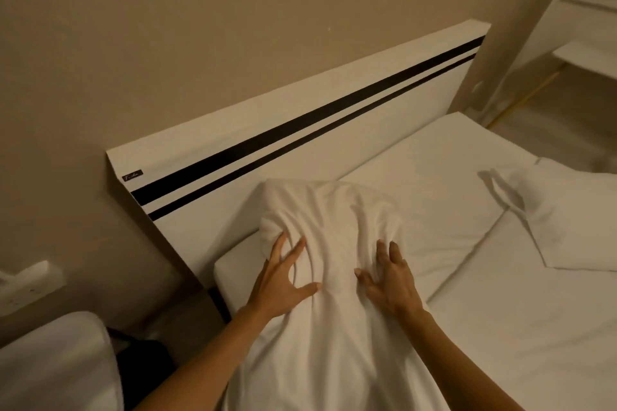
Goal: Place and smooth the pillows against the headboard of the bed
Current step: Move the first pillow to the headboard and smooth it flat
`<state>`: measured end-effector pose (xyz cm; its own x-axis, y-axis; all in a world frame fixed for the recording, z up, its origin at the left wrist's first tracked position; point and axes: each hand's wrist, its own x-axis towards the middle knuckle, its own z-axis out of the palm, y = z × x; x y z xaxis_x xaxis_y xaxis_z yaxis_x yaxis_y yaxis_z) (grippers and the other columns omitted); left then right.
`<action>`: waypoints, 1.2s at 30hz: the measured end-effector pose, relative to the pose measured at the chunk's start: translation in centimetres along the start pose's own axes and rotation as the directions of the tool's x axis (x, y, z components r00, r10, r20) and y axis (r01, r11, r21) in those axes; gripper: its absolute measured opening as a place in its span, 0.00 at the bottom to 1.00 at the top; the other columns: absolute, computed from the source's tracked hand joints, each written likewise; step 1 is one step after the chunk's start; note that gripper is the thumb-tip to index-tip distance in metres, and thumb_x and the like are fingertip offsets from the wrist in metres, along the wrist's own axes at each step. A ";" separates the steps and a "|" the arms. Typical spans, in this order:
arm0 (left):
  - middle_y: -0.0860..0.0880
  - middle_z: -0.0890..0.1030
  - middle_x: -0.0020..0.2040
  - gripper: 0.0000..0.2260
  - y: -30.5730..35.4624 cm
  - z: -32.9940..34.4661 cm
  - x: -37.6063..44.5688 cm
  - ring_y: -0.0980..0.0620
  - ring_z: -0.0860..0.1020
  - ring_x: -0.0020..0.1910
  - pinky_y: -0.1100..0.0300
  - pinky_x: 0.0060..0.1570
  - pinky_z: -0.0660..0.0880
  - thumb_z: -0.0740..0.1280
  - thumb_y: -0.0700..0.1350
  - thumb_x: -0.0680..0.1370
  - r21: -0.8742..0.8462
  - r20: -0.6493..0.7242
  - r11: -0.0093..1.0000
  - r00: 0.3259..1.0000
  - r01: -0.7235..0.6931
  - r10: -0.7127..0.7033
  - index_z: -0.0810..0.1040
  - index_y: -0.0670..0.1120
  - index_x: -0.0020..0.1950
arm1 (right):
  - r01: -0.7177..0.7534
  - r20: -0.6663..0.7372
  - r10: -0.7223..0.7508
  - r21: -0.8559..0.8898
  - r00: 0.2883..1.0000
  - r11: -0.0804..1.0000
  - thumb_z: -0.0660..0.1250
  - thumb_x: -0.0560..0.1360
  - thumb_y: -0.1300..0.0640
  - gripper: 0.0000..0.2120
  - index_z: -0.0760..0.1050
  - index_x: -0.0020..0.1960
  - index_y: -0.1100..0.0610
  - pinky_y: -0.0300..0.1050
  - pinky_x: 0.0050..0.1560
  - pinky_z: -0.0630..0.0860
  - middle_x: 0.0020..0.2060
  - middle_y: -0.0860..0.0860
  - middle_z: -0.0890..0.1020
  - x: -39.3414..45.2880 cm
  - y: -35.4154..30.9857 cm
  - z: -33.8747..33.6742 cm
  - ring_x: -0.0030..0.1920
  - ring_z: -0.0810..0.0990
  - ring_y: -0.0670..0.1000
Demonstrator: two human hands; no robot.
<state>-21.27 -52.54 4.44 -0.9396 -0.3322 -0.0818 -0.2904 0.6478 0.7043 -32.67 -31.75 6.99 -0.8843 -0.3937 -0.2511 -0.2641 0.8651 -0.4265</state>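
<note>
A white pillow (330, 210) in a wrinkled case lies lengthwise on the left part of the bed (434, 177), its far end close to the white headboard (300, 103) with two black stripes. My left hand (283, 274) presses on the pillow's left side with fingers spread. My right hand (390, 277) presses on its right side, fingers also spread, bunching the fabric. A second white pillow (567, 217) lies flat at the right of the bed, away from the headboard.
A beige wall (167, 27) stands behind the headboard, with a socket plate (26, 284) low at the left. Another white bed edge (50, 360) fills the bottom left. White shelving (587, 10) stands at the far right.
</note>
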 end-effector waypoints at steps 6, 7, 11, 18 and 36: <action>0.58 0.43 0.79 0.44 -3.3 1.5 9.3 0.50 0.56 0.77 0.51 0.71 0.66 0.71 0.66 0.66 0.017 0.134 0.998 0.990 -0.053 0.051 0.53 0.63 0.77 | -0.149 -0.048 0.150 0.024 0.988 0.989 0.64 0.74 0.39 0.42 0.52 0.79 0.58 0.54 0.72 0.64 0.76 0.62 0.57 6.1 0.6 2.5 0.71 0.65 0.65; 0.58 0.43 0.79 0.44 -3.9 1.9 11.1 0.51 0.56 0.77 0.52 0.71 0.65 0.71 0.66 0.67 0.013 0.156 0.998 0.986 -0.067 0.064 0.54 0.62 0.77 | -0.178 -0.057 0.179 0.028 0.982 0.984 0.64 0.74 0.39 0.42 0.52 0.79 0.59 0.54 0.72 0.63 0.76 0.62 0.56 7.3 0.8 3.0 0.71 0.64 0.65; 0.59 0.43 0.79 0.44 -6.2 3.8 18.0 0.52 0.55 0.77 0.52 0.72 0.65 0.72 0.65 0.66 0.019 0.257 0.989 0.957 -0.146 0.137 0.55 0.61 0.78 | -0.288 -0.117 0.293 0.061 0.949 0.956 0.66 0.74 0.41 0.41 0.54 0.78 0.60 0.55 0.71 0.64 0.76 0.63 0.57 11.7 1.4 5.5 0.70 0.66 0.67; 0.55 0.45 0.79 0.44 -8.9 6.0 29.8 0.50 0.53 0.78 0.48 0.74 0.61 0.73 0.63 0.68 0.091 0.409 0.941 0.873 -0.327 0.264 0.55 0.58 0.78 | -0.418 -0.203 0.456 0.203 0.867 0.886 0.64 0.75 0.41 0.41 0.53 0.78 0.62 0.60 0.71 0.63 0.75 0.65 0.56 18.8 1.7 10.4 0.70 0.63 0.69; 0.51 0.38 0.79 0.47 -19.8 11.6 37.8 0.48 0.43 0.79 0.49 0.75 0.50 0.59 0.75 0.64 0.362 0.494 0.809 0.831 -0.464 0.255 0.42 0.63 0.77 | -0.541 -0.083 0.606 0.368 0.791 0.756 0.57 0.66 0.23 0.52 0.33 0.77 0.41 0.63 0.72 0.56 0.77 0.58 0.37 24.0 4.9 23.5 0.75 0.52 0.69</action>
<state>-53.15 -69.98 -20.82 -0.9445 0.2281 -0.2366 0.1354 0.9260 0.3523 -46.17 -44.26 -21.55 -0.8915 0.2383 -0.3853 0.4203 0.7526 -0.5069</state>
